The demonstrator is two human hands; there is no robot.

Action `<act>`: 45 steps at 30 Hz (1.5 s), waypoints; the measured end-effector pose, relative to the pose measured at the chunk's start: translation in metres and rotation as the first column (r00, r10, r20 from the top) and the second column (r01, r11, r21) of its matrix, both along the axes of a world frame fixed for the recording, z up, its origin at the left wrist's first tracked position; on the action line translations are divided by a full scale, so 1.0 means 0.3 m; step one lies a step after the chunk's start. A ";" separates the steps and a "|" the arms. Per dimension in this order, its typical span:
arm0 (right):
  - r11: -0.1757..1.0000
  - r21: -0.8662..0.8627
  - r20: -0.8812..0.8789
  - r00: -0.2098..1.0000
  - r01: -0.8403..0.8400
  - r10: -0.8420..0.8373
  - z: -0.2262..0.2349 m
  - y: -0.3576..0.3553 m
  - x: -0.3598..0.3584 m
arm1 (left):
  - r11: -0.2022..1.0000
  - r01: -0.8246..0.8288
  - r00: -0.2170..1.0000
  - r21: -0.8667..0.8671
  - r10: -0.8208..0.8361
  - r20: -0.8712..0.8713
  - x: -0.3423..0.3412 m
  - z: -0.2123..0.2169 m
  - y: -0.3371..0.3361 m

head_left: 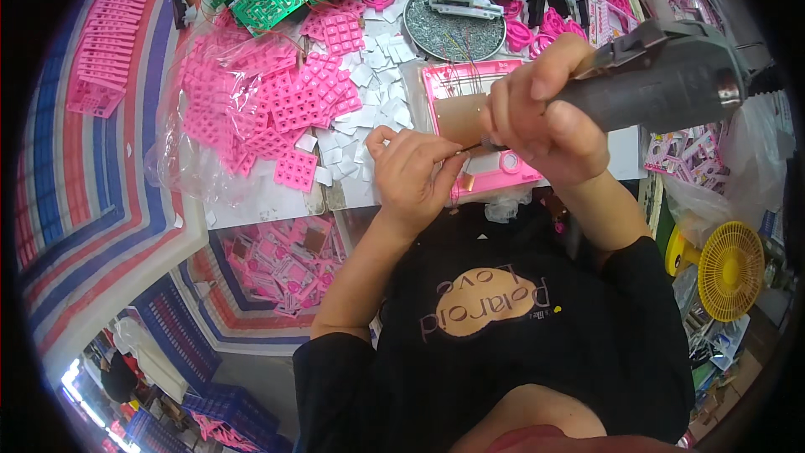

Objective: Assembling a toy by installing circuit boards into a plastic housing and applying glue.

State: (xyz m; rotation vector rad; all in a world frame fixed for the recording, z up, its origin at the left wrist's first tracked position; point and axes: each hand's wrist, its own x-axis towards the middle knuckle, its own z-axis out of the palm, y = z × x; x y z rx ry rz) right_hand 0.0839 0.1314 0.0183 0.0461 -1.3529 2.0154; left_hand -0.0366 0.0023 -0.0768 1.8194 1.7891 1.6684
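Note:
My right hand (553,109) is wrapped round a dark grey electric screwdriver (654,75), tilted with its thin bit reaching left and down over a pink plastic casing (520,169). The thumb and forefinger of my left hand (415,172) pinch together at the tip of the bit; what is between them is too small to make out. The casing lies on the white tabletop in front of me. A brown board (461,116) sits in its middle, partly covered by my hands, and thin dark red wires (457,75) rise from its far side.
Beyond the casing stands a round dish of small screws (436,27) with a grey plastic part (465,2) on it. Pink keypad sheets (293,169), white square pieces (390,105) and green circuit boards (268,2) lie left. Pink rings (553,27) lie right. A yellow fan (731,271) stands lower right.

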 end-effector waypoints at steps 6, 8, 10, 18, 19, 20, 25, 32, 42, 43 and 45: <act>1.000 -0.005 -0.019 1.000 -0.012 0.012 0.018 -0.012 0.024 | 0.999 0.018 1.000 0.028 -0.018 -0.011 0.020 0.005 0.004; 1.000 0.006 -0.015 1.000 0.015 -0.015 0.008 -0.026 0.025 | 0.999 0.017 0.999 0.038 -0.015 -0.047 0.025 0.000 0.001; 0.999 0.004 0.002 0.999 0.041 -0.041 -0.009 -0.039 0.030 | 0.999 0.010 0.995 0.042 -0.006 -0.104 0.029 -0.004 -0.004; 0.958 0.240 0.212 0.955 0.154 -0.206 -0.136 -0.043 0.058 | 0.994 -0.059 0.985 -0.092 0.073 0.155 -0.041 -0.017 -0.056; 0.960 0.234 0.209 0.957 0.152 -0.202 -0.142 -0.050 0.052 | 0.993 -0.025 0.987 -0.117 0.043 0.154 -0.044 -0.017 -0.064; 0.968 0.205 0.208 0.960 0.145 -0.188 -0.144 -0.064 0.043 | 0.990 0.011 0.988 -0.141 0.011 0.154 -0.046 -0.016 -0.070; 0.817 0.575 0.391 0.887 -0.028 -0.245 -0.163 -0.053 0.068 | 0.979 -0.085 0.995 -0.187 0.073 -0.073 -0.018 0.024 -0.060; 0.977 0.201 0.190 0.976 0.071 -0.109 -0.096 -0.052 0.062 | 0.953 -0.069 0.985 -0.296 0.018 -0.170 0.030 0.041 -0.064; 0.987 0.155 0.050 0.998 0.034 -0.042 -0.076 -0.077 0.069 | 0.956 -0.034 0.979 -0.292 -0.027 -0.202 0.056 0.058 -0.061; 0.987 0.150 0.066 0.995 0.060 -0.070 -0.077 -0.070 0.085 | 0.949 -0.035 0.980 -0.312 -0.029 -0.197 0.057 0.067 -0.063; 0.977 0.155 0.116 0.979 0.146 -0.165 -0.083 -0.024 0.136 | 0.935 -0.022 0.973 -0.354 -0.061 -0.221 0.048 0.094 -0.067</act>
